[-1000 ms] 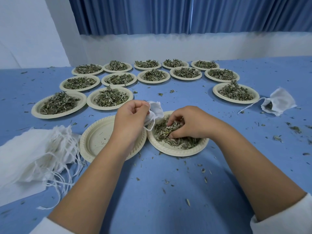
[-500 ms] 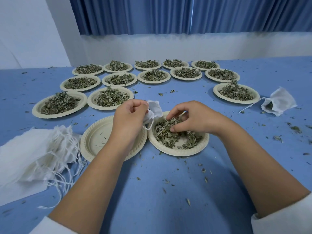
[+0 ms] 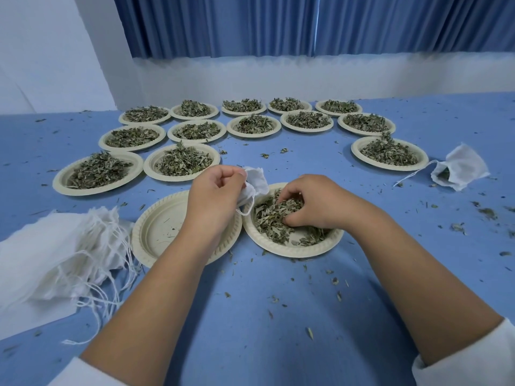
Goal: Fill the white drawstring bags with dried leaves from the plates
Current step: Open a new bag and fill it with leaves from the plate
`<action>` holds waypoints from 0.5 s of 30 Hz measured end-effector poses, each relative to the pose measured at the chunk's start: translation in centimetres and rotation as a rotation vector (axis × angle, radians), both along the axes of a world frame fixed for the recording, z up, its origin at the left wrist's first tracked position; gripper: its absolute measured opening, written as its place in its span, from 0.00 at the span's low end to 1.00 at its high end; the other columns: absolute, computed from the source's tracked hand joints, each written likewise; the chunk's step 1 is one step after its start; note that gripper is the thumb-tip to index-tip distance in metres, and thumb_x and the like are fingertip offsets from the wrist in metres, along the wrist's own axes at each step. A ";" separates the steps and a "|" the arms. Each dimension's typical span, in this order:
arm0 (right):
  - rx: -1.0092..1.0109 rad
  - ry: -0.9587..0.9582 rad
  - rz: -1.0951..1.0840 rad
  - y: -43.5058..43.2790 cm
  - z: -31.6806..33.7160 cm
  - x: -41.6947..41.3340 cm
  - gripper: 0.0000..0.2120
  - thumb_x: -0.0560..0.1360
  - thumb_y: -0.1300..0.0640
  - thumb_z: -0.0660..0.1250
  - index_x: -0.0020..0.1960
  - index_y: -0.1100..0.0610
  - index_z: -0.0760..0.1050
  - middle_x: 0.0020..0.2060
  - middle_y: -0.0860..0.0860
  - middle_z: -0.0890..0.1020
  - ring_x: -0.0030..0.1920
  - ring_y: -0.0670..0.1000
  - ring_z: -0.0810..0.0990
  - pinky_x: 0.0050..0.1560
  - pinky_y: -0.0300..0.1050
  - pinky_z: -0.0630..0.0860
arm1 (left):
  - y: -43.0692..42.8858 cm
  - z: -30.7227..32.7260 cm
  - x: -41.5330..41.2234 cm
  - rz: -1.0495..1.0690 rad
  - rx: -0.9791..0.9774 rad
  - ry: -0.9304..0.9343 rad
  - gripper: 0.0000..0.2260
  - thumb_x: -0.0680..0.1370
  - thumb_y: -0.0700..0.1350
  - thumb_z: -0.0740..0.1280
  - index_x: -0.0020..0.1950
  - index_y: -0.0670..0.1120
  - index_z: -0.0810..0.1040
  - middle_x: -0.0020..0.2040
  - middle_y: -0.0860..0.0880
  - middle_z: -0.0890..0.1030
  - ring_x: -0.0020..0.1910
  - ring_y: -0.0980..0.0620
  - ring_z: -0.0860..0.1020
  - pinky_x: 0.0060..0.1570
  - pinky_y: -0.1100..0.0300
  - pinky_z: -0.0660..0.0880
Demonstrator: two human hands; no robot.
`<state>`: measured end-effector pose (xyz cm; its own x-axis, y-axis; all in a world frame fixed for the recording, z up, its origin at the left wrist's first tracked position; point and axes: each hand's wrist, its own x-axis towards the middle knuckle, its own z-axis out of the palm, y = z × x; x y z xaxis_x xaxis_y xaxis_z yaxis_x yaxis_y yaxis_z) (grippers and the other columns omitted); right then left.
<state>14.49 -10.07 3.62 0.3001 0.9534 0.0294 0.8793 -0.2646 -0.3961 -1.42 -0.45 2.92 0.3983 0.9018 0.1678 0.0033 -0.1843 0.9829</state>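
Drawstring bag (image 3: pixel 255 183) pinched in left hand (image 3: pixel 214 199); right hand (image 3: pixel 312 204) fingers curled, grasping dried leaves (image 3: pixel 276 218) on plate (image 3: pixel 292 247).

Plates (image 3: pixel 390 167) with dried leaves (image 3: pixel 387 153): 14, one under the right hand (image 3: pixel 320 204). Empty plate (image 3: pixel 160 228): 1. White drawstring bags: 1 held bag (image 3: pixel 257 181) in the left hand (image 3: pixel 214 199), 1 part-filled bag (image 3: pixel 462 167), plus a heap of bags (image 3: pixel 55 260), too bunched to count. Hands: 2

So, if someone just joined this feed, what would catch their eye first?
Both hands at centre: the left hand pinches a white drawstring bag, the right hand digs into dried leaves on the near plate. Behind them, rows of heaped plates; a pile of empty bags lies at left.
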 end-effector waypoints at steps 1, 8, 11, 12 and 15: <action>-0.003 -0.008 0.003 0.1 -0.1 -0.1 0.16 0.70 0.53 0.75 0.57 0.47 0.79 0.41 0.38 0.69 0.41 0.41 0.71 0.38 0.35 0.66 | 0.0 0.0 0.0 -0.001 0.000 0.000 0.05 0.78 0.42 0.67 0.45 0.49 0.81 0.34 0.55 0.78 0.28 0.66 0.73 0.30 0.75 0.69; 0.042 -0.002 -0.001 0.0 -0.1 -0.4 0.14 0.68 0.55 0.75 0.53 0.48 0.78 0.37 0.41 0.70 0.36 0.40 0.70 0.33 0.37 0.63 | 0.0 -0.1 0.1 0.001 0.004 0.011 0.05 0.78 0.43 0.67 0.44 0.50 0.81 0.34 0.56 0.78 0.28 0.65 0.73 0.31 0.74 0.69; 0.064 0.028 -0.006 -0.1 0.1 -0.2 0.14 0.68 0.55 0.75 0.51 0.47 0.77 0.40 0.41 0.72 0.38 0.39 0.71 0.34 0.36 0.65 | 0.0 0.0 0.0 0.010 0.007 0.010 0.05 0.79 0.43 0.67 0.44 0.50 0.81 0.34 0.56 0.78 0.28 0.66 0.73 0.31 0.74 0.69; 0.071 0.040 -0.010 -0.1 0.1 -0.1 0.14 0.68 0.55 0.75 0.51 0.47 0.77 0.42 0.41 0.73 0.39 0.39 0.71 0.35 0.35 0.66 | 0.0 0.0 0.0 0.012 0.008 0.007 0.05 0.79 0.43 0.67 0.44 0.49 0.81 0.34 0.55 0.78 0.29 0.66 0.74 0.31 0.75 0.70; 0.099 0.090 -0.024 -0.2 0.4 0.2 0.14 0.67 0.56 0.75 0.51 0.47 0.78 0.45 0.41 0.75 0.35 0.38 0.74 0.32 0.33 0.67 | 0.0 0.1 -0.1 0.013 0.008 -0.003 0.05 0.79 0.43 0.67 0.44 0.49 0.81 0.34 0.56 0.78 0.30 0.65 0.74 0.32 0.74 0.70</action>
<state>14.66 -10.31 4.04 0.3286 0.9397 0.0945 0.8329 -0.2411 -0.4981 -1.48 -0.43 2.97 0.3858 0.9056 0.1761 0.0033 -0.1923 0.9813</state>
